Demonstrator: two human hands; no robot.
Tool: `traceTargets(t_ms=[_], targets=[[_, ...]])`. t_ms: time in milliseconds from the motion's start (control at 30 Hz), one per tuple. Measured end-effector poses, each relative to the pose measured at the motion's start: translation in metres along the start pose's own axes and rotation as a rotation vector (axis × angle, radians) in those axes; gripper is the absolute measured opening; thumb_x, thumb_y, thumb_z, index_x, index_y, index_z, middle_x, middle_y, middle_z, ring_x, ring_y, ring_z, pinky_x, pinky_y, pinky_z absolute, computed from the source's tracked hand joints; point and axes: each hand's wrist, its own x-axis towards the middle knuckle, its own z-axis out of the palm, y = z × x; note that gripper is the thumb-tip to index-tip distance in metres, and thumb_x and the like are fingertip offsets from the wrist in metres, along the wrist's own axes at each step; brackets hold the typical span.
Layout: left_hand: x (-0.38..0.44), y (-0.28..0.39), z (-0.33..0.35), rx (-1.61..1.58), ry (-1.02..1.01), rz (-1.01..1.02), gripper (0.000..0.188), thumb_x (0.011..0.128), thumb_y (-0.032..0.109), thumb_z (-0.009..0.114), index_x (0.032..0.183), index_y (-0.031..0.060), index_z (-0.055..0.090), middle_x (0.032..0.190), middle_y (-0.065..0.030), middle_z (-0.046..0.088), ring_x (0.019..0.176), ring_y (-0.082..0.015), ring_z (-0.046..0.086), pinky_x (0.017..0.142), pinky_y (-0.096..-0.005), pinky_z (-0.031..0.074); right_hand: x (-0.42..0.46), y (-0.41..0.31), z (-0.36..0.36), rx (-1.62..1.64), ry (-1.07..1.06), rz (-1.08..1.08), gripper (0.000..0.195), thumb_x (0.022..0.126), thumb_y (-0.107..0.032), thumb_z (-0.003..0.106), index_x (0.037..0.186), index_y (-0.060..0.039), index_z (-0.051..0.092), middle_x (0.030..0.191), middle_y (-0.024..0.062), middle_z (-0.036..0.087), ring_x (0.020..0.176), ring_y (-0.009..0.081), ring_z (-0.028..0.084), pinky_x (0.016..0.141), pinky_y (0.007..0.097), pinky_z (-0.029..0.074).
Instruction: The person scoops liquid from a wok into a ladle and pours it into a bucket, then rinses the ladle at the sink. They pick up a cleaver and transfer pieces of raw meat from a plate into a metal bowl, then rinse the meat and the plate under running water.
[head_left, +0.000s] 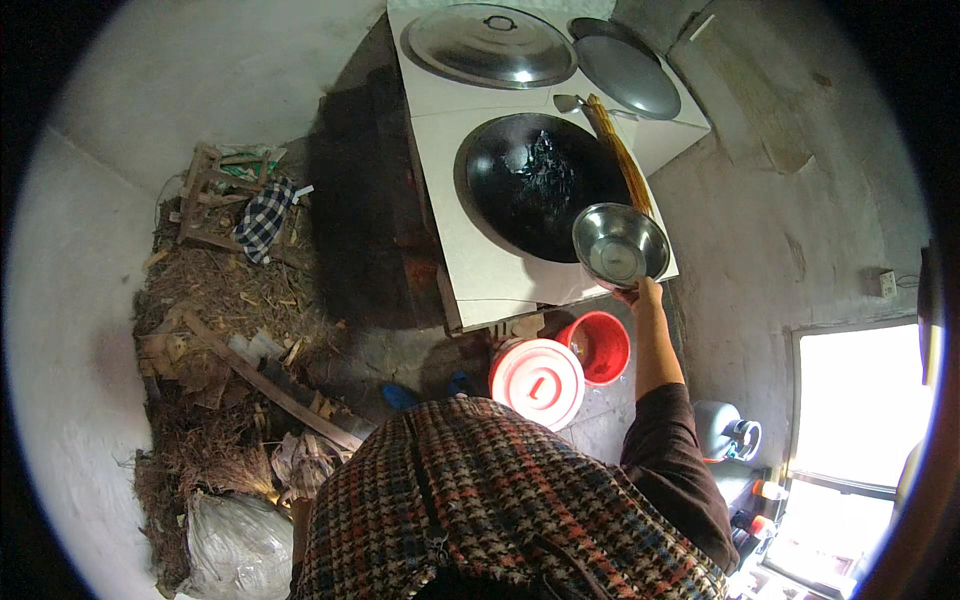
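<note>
My right hand (640, 291) grips the near rim of a stainless steel bowl (621, 244), its inside turned up to the view. The bowl overlaps the right near edge of a large black wok (544, 187) set in the pale stove top (480, 289). Wet, shiny patches show in the wok. Along the wok's right side lies a bamboo brush (619, 154), beside a metal spatula (568, 103). My left hand is out of view.
A large metal lid (491, 45) and a grey round lid (630, 75) lie farther back. Below the stove's near edge stand a lidded red bucket (538, 384) and an open red bucket (606, 349). Firewood and brushwood (232, 300) cover the floor at left. A gas cylinder (716, 431) stands at right.
</note>
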Motion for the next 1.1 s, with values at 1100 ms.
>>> traceTargets(t_ms=[1100], targets=[[-0.014,0.027,0.020,-0.008,-0.090,0.027,0.029,0.086,0.023,0.056,0.076,-0.0011,0.068,0.071,-0.0195,0.065,0.065,-0.0333,0.065,0.065,-0.0426,0.053,0.058,-0.072,0.006,-0.133,-0.011,-0.103,0.033,0.080,-0.007,0.048,0.102,0.0181,0.049,0.090,0.0294,0.059,0.065,0.0414,0.065,0.056,0.0478,0.061]])
